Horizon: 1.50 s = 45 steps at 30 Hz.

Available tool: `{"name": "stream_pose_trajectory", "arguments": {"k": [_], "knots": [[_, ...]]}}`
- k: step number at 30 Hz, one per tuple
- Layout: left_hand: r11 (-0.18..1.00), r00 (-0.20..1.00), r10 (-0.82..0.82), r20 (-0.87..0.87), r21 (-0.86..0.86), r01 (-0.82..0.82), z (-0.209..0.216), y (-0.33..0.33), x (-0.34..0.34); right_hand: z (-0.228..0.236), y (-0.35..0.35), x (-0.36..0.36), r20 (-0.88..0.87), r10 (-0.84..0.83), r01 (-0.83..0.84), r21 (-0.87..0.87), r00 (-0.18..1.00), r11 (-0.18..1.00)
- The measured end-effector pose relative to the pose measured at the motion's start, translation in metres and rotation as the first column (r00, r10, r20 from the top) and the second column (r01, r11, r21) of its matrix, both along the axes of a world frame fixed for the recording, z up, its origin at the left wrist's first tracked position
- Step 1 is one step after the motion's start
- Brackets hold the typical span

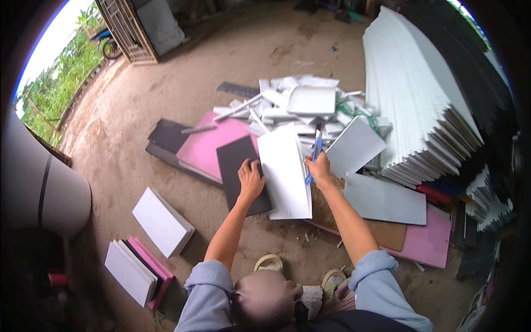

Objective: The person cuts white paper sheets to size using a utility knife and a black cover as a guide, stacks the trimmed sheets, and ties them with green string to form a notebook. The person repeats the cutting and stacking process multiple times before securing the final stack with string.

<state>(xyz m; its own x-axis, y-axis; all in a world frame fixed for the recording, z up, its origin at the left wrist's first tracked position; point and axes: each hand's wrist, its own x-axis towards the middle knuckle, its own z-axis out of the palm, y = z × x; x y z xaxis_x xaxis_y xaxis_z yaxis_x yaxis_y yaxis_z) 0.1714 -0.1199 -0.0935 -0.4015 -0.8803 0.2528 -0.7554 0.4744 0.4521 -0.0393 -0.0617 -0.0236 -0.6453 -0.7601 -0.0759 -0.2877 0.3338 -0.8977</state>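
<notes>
White board [285, 180] runs lengthwise away from you; at its right edge your right hand [319, 168] clamps a blue knife [317, 144], left hand [251, 180] spread on black board [232, 160].

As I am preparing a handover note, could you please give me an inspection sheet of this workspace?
Surface: brown floor, with small scraps near the sandals.
Job's things: black sheet, left of the white sheets; blue cutter.
Clutter: heap of white offcuts beyond the hands; pink sheet to its left.
Hands: left hand on the black sheet; right hand gripping the blue cutter by the white sheets' right edge.
Cables: nothing seen.
Surroundings: tall white stack at right; greenery at upper left.
</notes>
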Motion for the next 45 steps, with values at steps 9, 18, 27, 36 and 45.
{"name": "stream_pose_trajectory", "arguments": {"k": [9, 18, 27, 36, 45], "knots": [[0.903, 0.915, -0.368, -0.167, -0.299, 0.309, 0.207, 0.001, -0.072, 0.151, 0.087, -0.034, -0.269, 0.066, -0.154, -0.322, 0.961, 0.934], [0.861, 0.908, -0.417, 0.043, -0.302, 0.409, 0.280, 0.095, -0.091, 0.149, 0.162, -0.069, 0.074, 0.058, -0.046, -0.158, 0.996, 0.986], [0.876, 0.930, -0.256, 0.262, -0.344, 0.338, 0.211, 0.113, -0.102, 0.122, 0.190, -0.064, 0.713, 0.370, -0.163, -0.344, 0.596, 0.925], [0.853, 0.912, -0.211, 0.351, -0.389, 0.347, 0.209, 0.118, -0.127, 0.123, 0.183, -0.037, 0.133, 0.214, -0.214, -0.014, 0.968, 0.977], [0.795, 0.880, -0.429, 0.202, -0.379, 0.475, 0.210, 0.104, -0.127, 0.148, 0.179, -0.009, -0.414, 0.244, -0.214, 0.119, 0.877, 0.970]]}}
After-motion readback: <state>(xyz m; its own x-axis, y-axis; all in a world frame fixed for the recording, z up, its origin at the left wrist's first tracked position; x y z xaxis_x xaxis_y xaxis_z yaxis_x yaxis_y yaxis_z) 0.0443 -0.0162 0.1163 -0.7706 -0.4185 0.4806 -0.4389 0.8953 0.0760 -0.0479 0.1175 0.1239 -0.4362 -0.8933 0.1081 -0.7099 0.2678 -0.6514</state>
